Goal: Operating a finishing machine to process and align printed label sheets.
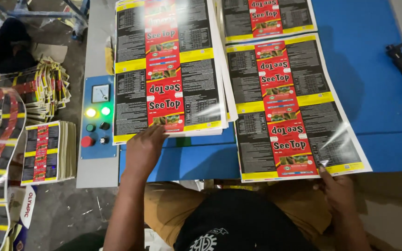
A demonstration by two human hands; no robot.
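Hands of a person at a blue work table [378, 93], seen from above. The left hand [144, 148] lies flat, fingers spread and unclenched, on the near edge of a stack of glossy printed sheets [168, 69] patterned in black, red and yellow; it presses the stack without grasping it. The right hand [337, 188] pinches the near edge of a single printed sheet [294, 107], which lies to the right of the stack and overhangs the near table edge. A further sheet [266, 18] lies at the far side. Left of the stack sits a blue control panel [97, 116] with a dial, two lit lamps and buttons. Farther left, a bundle of cut labels [47, 151] rests beside loose piles of the same print [43, 90].
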